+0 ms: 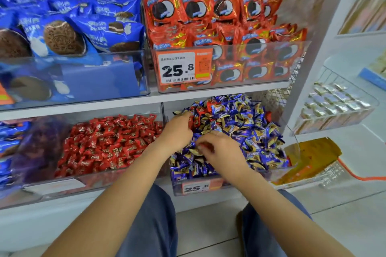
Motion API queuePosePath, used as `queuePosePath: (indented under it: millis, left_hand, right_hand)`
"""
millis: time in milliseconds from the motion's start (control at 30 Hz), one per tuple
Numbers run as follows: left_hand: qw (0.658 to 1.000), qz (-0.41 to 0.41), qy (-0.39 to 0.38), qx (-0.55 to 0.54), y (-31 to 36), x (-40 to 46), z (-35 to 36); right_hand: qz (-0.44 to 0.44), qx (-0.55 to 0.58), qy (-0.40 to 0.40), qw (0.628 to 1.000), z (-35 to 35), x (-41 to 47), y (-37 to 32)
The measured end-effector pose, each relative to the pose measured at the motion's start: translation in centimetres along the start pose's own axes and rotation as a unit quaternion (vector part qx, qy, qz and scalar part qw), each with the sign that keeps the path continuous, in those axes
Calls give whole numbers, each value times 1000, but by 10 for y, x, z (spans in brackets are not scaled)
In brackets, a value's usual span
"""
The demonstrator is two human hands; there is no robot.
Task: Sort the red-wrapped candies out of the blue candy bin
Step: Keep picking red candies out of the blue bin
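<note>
- Blue candy bin (292, 131): a clear container on the lower shelf, right of centre, heaped with blue-and-gold wrapped candies (246, 123). A price tag (196, 188) reading 25.8 is fixed to its front.
- Red-wrapped candies (199, 111): we count a few strays among the blue ones, near the back left of the heap, and one more at the right edge.
- Left hand (177, 131): we have it at the left side of the blue heap, fingers curled down around red wrappers that show at the fingertips.
- Right hand (221, 150): we have it lower and just beside the left, on the front of the heap, fingers bent and pinching something red; the piece is blurred.
- Red candy bin (69, 181): a clear container just left of the blue one on the same shelf, filled with red wrapped candies (108, 144).
- Upper shelf, left: blue cookie packs (83, 33) in a clear bin.
- Upper shelf, right: red cookie packs (208, 10) in a clear bin, with an orange price label (183, 67) marked 25.8 on the front.
- Right side: a wire basket (334, 102) of small silver-wrapped pieces, and a yellow bag (313, 156) lower down.
- Foreground: our blue trouser legs (152, 225) above a pale tiled floor (344, 215).
</note>
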State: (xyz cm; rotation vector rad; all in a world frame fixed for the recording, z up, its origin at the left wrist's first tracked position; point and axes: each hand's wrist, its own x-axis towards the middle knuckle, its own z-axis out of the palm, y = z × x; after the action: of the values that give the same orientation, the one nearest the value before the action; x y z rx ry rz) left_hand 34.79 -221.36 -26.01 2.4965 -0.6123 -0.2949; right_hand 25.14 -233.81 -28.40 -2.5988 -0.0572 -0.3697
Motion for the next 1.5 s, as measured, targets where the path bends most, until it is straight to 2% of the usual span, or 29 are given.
queuePosePath:
  millis: [67, 200, 300, 400, 533, 633, 800, 867, 967, 1033, 1100, 1167, 1200, 1267, 1333, 1367, 1500]
  left_hand:
    - [998, -51, -44, 1, -1, 32, 9]
    - [987, -148, -56, -17, -16, 82, 38]
    - [982, -177, -54, 34, -13, 86, 52]
    - [982, -160, -42, 96, -5, 80, 53]
    - [987, -59, 1, 150, 8, 60, 42]
    - [997, 16, 23, 75, 19, 38, 38]
    - [993, 36, 26, -106, 25, 21, 35]
    - [977, -2, 39, -208, 24, 22, 29]
    - [925, -89, 18, -370, 24, 23, 18]
    - [902, -116, -31, -416, 23, 22, 14]
    - [893, -120, -65, -429, 23, 18, 11]
    - [900, -114, -61, -417, 19, 18, 11]
    - [908, -107, -55, -401, 16, 18, 11]
    - [925, -92, -46, -366, 14, 16, 9]
    - [944, -79, -36, -318, 13, 16, 7]
    - [953, -74, -30, -294, 13, 15, 6]
    - [977, -57, 6, -206, 10, 8, -6]
  right_hand:
    - [46, 26, 18, 998, -14, 3, 11]
    - [102, 25, 15, 994, -35, 1, 39]
    - [118, 35, 17, 992, -43, -5, 56]
    - [123, 57, 25, 990, -46, -8, 64]
    - [133, 117, 32, 984, -48, -7, 65]
    - [150, 160, 38, 975, -48, -6, 65]
    - [171, 236, 62, 955, -49, -5, 63]
    - [174, 238, 60, 954, -50, -5, 61]
    - [194, 253, 61, 946, -51, -2, 58]
    - [218, 285, 57, 931, -49, 1, 58]
    - [238, 303, 42, 922, -48, 3, 58]
    - [233, 279, 22, 931, -46, 4, 57]
    - [215, 235, 9, 948, -45, 4, 54]
    - [152, 81, -32, 985, -43, 4, 47]
    - [105, -74, -73, 989, -34, 4, 43]
    - [94, -108, -81, 986, -28, 5, 43]
    - [83, -75, -22, 994, -22, 8, 44]
